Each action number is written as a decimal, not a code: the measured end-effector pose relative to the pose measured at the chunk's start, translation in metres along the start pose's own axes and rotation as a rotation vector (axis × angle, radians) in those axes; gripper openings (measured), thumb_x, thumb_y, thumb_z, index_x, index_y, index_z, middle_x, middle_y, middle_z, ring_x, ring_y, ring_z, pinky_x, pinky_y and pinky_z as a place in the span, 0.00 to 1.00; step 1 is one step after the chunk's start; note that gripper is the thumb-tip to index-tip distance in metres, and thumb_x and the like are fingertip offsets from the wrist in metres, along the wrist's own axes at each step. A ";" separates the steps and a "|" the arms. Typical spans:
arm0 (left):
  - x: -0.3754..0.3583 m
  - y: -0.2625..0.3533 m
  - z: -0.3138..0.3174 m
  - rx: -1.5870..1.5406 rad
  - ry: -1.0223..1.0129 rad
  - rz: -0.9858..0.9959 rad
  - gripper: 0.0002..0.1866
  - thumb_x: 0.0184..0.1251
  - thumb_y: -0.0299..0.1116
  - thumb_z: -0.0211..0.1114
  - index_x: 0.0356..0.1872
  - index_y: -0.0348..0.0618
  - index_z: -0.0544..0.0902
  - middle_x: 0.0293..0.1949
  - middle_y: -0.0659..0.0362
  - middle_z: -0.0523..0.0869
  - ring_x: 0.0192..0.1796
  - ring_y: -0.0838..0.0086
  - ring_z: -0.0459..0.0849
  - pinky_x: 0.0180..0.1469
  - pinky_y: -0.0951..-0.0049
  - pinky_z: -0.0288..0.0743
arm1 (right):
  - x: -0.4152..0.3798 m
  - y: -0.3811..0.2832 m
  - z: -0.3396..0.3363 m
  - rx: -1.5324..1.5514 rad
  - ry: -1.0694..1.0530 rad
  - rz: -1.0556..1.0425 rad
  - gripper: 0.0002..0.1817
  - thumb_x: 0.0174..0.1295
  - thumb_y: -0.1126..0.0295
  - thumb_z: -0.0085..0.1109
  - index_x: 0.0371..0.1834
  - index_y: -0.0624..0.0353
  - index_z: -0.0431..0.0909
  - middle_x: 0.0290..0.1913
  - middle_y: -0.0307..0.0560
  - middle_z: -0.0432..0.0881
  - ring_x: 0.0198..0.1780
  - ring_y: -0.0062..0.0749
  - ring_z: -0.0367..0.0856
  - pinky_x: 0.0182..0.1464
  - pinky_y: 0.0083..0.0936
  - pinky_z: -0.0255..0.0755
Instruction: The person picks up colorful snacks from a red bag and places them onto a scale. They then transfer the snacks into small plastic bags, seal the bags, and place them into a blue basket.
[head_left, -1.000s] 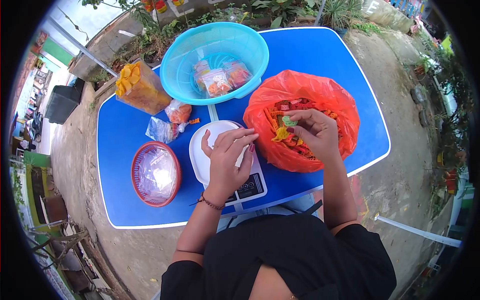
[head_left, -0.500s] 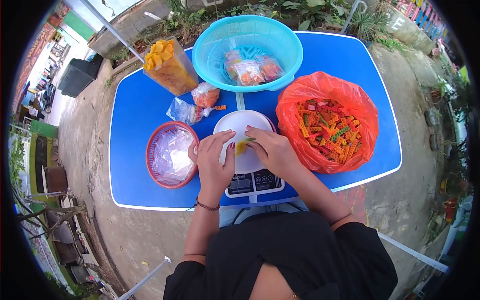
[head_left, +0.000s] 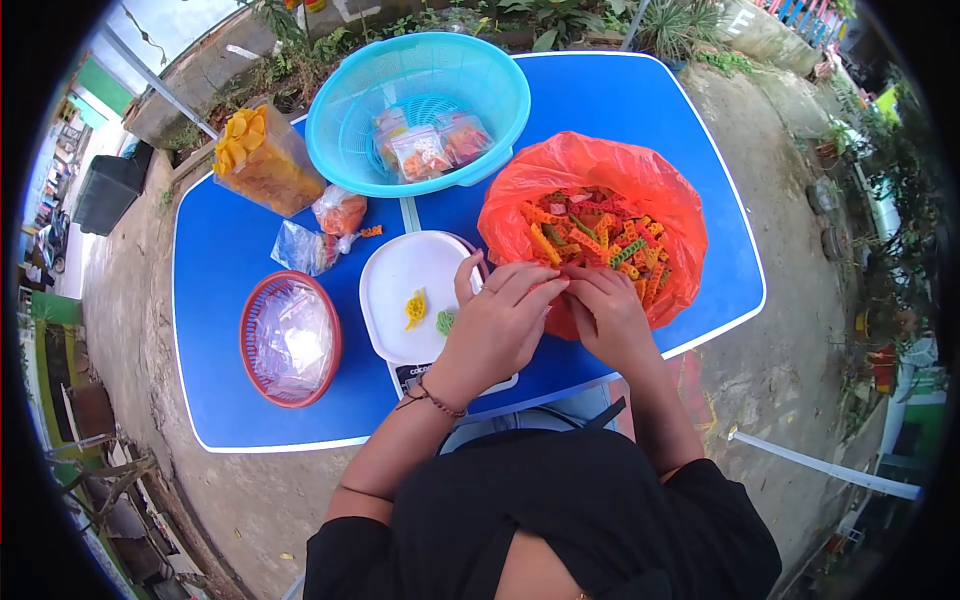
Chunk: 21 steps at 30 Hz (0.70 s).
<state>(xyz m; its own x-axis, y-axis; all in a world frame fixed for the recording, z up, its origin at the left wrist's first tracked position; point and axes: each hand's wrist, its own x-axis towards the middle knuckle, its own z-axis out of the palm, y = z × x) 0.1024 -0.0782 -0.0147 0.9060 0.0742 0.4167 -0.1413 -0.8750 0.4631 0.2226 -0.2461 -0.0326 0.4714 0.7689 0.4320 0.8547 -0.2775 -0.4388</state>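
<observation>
My left hand (head_left: 505,325) and my right hand (head_left: 608,315) meet at the near side of the red plastic bag (head_left: 690,200). Their fingers are closed and pressed together, and whatever is pinched between them is hidden. Colourful crinkled snack pieces (head_left: 600,235) in orange, red, yellow and green fill the bag. To the left, a white kitchen scale (head_left: 390,335) carries a yellow piece (head_left: 415,310) and a green piece (head_left: 445,321) on its platform. My left forearm covers part of the scale's front panel.
A red basket (head_left: 247,350) of clear plastic bags stands at the left. Farther back are a clear container of yellow chips (head_left: 265,165), small tied bags (head_left: 340,212) and a turquoise basin (head_left: 335,150) with several filled packets. Everything stands on a blue table (head_left: 215,400).
Both hands have moved right from the scale to the red bag. The yellow and green pieces now lie uncovered on the scale. The view has shifted, moving the table items leftward.
</observation>
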 end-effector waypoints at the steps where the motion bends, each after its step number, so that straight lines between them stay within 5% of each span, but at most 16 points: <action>1: 0.006 0.002 0.008 0.003 0.007 0.039 0.20 0.66 0.30 0.67 0.60 0.53 0.84 0.59 0.65 0.85 0.64 0.70 0.80 0.76 0.46 0.46 | -0.003 0.002 -0.004 0.024 -0.038 0.024 0.09 0.61 0.77 0.61 0.44 0.62 0.83 0.46 0.53 0.86 0.49 0.48 0.83 0.54 0.42 0.74; 3: 0.016 0.004 0.023 0.045 -0.021 0.098 0.22 0.67 0.32 0.65 0.63 0.51 0.82 0.59 0.62 0.85 0.65 0.69 0.80 0.75 0.41 0.47 | -0.007 0.007 -0.011 0.076 -0.112 0.069 0.09 0.60 0.78 0.61 0.44 0.63 0.83 0.46 0.54 0.86 0.48 0.49 0.83 0.54 0.42 0.75; 12: 0.018 0.009 0.048 0.113 -0.167 0.022 0.23 0.71 0.38 0.64 0.66 0.48 0.80 0.59 0.59 0.86 0.67 0.68 0.79 0.74 0.32 0.46 | 0.024 0.055 -0.024 0.000 0.227 0.199 0.09 0.61 0.82 0.58 0.43 0.66 0.82 0.39 0.57 0.85 0.45 0.56 0.84 0.46 0.44 0.79; 21: 0.017 0.007 0.051 0.118 -0.144 0.003 0.20 0.71 0.40 0.64 0.61 0.47 0.83 0.60 0.60 0.85 0.70 0.67 0.77 0.76 0.30 0.41 | 0.054 0.069 -0.001 -0.542 -0.038 0.302 0.11 0.59 0.69 0.66 0.43 0.58 0.85 0.46 0.52 0.86 0.52 0.52 0.83 0.52 0.44 0.80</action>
<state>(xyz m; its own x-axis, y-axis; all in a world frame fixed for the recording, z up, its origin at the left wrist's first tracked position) 0.1376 -0.1080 -0.0442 0.9545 0.0094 0.2980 -0.1042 -0.9259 0.3630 0.3069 -0.2246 -0.0389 0.7101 0.6279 0.3187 0.6784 -0.7312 -0.0709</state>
